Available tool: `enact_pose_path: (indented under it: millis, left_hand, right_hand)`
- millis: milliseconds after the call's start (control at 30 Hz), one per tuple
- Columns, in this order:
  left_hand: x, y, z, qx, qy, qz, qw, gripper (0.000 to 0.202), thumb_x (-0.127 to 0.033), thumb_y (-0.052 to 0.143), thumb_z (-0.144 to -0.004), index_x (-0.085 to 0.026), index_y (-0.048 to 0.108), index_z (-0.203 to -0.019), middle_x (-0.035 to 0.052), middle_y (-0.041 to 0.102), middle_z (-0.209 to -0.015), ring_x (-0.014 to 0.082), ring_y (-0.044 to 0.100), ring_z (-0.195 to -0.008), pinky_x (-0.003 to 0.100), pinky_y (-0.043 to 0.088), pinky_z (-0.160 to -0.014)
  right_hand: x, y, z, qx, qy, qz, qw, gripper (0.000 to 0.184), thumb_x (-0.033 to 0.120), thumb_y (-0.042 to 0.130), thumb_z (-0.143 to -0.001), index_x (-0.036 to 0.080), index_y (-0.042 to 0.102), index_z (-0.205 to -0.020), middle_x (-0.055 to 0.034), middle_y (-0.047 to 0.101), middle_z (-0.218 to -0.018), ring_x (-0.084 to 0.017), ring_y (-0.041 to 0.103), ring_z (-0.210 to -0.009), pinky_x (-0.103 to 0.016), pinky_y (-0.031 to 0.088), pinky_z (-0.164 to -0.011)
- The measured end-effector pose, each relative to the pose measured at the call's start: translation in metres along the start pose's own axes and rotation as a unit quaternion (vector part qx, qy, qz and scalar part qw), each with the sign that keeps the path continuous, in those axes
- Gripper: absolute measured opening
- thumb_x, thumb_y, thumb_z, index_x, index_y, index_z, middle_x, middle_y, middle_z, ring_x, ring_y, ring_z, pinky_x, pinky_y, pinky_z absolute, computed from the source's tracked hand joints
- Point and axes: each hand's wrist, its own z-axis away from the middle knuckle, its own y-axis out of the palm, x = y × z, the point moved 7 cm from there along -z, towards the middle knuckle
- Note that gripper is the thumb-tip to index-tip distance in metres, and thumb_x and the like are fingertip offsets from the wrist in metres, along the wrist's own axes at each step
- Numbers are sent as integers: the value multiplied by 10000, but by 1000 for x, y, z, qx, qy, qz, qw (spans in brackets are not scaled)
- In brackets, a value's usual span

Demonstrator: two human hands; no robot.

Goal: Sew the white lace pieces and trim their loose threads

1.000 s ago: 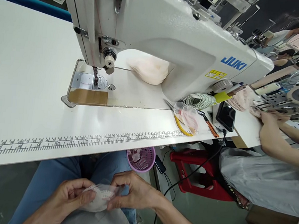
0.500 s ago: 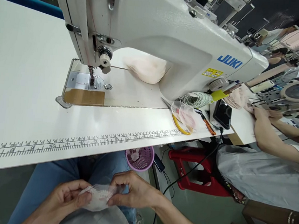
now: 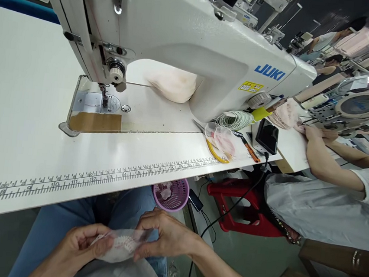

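Observation:
Over my lap, below the table edge, my left hand (image 3: 87, 246) and my right hand (image 3: 165, 237) pinch a small piece of sheer white fabric with lace trim (image 3: 120, 245) between them. The left thumb presses on its left end, and the right thumb and fingers close on its right end. Above them stands a white sewing machine (image 3: 181, 33), its needle and presser foot (image 3: 104, 98) over the metal plate with no fabric under it. A pale pink fabric bundle (image 3: 173, 84) lies on the machine bed under the arm.
Yellow-handled scissors (image 3: 215, 152), sheer fabric pieces (image 3: 223, 140), an orange-handled tool (image 3: 251, 149), a coil of pale cord (image 3: 235, 119) and a phone (image 3: 267, 136) lie at the table's right. Below are a purple basket (image 3: 172, 196) and a red stool (image 3: 243, 209). A co-worker's arm (image 3: 335, 166) is at right.
The camera view has shifted, so the machine and table appear slightly farther left. My hands keep the lace-trimmed fabric pinched in nearly the same place, its surface turned slightly.

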Motion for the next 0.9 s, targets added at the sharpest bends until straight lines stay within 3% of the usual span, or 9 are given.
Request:
enact_pose_path:
  millis: [167,333,400,500,667,800,900]
  left_hand:
    - [-2,-1,1,19,23,-12,999,425,-587,790,-625,-169,729,-671,14,666,-613,128,540,-592,170,401,-535]
    - [-17,16,-2,121,21,-87,989,472,-567,808,-593,-160,766,-829,51,696,-695,172,569,-625,213,412,-557]
    - [-23,22,-4,140,20,-139,980,409,-537,787,-632,-155,776,-779,42,674,-648,162,541,-595,216,389,-550]
    - [-27,24,-6,141,21,-167,975,344,-503,748,-689,-160,771,-704,20,638,-589,138,488,-557,206,347,-523]
    - [-21,19,-6,125,-2,-123,985,365,-516,779,-656,-158,774,-730,31,680,-625,144,520,-574,195,380,-539]
    - [-20,14,-6,93,-21,-94,991,426,-561,805,-610,-161,780,-755,46,722,-692,165,579,-641,188,421,-593]
    - [-24,15,-4,97,-13,-104,990,513,-645,732,-651,-152,781,-787,58,726,-702,181,594,-660,197,427,-593]
  right_hand:
    - [-2,0,2,6,-13,6,1000,346,486,669,-781,140,675,-768,-9,605,-719,-122,558,-661,-218,417,-622]
    - [5,3,0,51,-22,38,998,405,545,669,-766,142,682,-800,-2,598,-708,-115,539,-635,-211,392,-576]
    - [8,3,0,59,-26,44,997,411,550,653,-780,142,689,-804,-3,603,-698,-113,537,-629,-213,391,-579]
    - [7,0,1,65,-14,38,997,411,549,649,-785,142,696,-815,-4,616,-700,-108,545,-626,-200,391,-570]
    - [-1,-3,2,58,11,52,997,443,567,736,-673,143,690,-794,4,624,-683,-108,553,-613,-196,393,-571]
    - [-1,-4,1,53,0,31,998,428,558,710,-712,136,692,-777,1,609,-697,-105,549,-621,-194,399,-568]
    - [-6,-7,2,55,23,-13,998,417,543,705,-726,132,694,-798,-2,612,-719,-103,549,-633,-190,411,-573]
